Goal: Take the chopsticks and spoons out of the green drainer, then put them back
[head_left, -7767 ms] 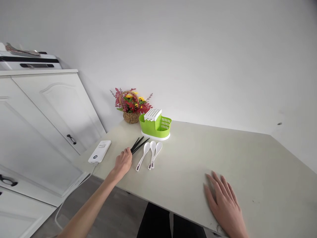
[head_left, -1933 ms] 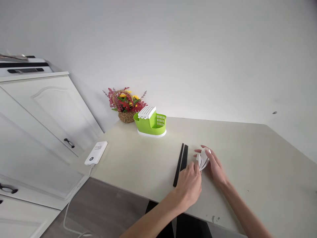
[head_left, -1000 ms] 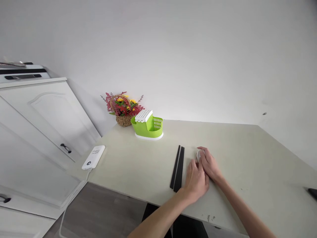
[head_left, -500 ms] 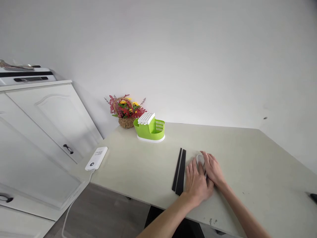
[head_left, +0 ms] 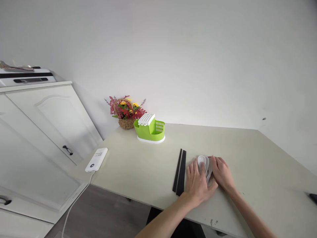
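On the near part of the pale table (head_left: 153, 172), both my hands lie low around the white spoons (head_left: 203, 162), which rest stacked together on the surface just right of the black chopsticks (head_left: 180, 171). My left hand (head_left: 198, 185) lies flat, palm down, over the handles of the spoons, with the fingers (head_left: 192, 169) straight and lightly spread. Its side is very near the chopsticks, but I cannot tell if it touches them. My right hand (head_left: 223, 173) comes from the right side, fingers close together and gently curved against the spoon bowls. Neither hand closes around the spoons; they only press and guide them from two sides.

To do this well, I think the pressure should be light and equal from both sides, so the spoons sit one inside the other and do not slide apart. The left hand should also take care not to push the chopsticks out of their straight line.

Both forearms reach forward from the near edge, the left one coming in from the near left, the right one from the near right, wrists low.

Far on the left stand a green holder (head_left: 150, 128) and a flower basket (head_left: 126, 112); a white power bank (head_left: 96, 159) lies near the left edge.
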`<control>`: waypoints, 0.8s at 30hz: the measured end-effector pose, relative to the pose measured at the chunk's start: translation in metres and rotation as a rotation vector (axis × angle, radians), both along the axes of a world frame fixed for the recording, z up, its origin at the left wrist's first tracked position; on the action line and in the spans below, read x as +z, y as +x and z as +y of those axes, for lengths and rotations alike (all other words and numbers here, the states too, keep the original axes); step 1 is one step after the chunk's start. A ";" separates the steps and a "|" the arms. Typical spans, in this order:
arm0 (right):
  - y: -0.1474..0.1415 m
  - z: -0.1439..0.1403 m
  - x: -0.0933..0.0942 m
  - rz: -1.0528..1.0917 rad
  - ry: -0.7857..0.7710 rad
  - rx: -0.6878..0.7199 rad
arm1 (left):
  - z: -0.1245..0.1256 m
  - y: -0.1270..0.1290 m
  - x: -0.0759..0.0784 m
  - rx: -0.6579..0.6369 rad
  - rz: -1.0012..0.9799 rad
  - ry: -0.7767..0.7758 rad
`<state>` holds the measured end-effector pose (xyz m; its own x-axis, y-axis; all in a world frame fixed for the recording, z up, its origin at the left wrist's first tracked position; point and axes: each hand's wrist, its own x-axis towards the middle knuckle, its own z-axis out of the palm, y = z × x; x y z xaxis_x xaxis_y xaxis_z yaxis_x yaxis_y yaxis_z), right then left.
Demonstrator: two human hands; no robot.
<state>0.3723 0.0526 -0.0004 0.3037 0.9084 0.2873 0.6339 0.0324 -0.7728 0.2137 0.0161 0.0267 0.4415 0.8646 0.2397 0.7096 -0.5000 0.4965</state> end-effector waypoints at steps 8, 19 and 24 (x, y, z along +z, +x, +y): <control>0.004 0.004 -0.007 -0.050 0.011 0.006 | 0.000 -0.002 0.005 -0.012 -0.024 0.006; 0.012 0.005 -0.015 -0.039 0.022 -0.012 | -0.001 -0.001 0.005 -0.016 -0.027 0.049; 0.014 0.005 -0.014 -0.035 0.016 -0.028 | 0.000 0.001 0.002 0.029 -0.005 0.071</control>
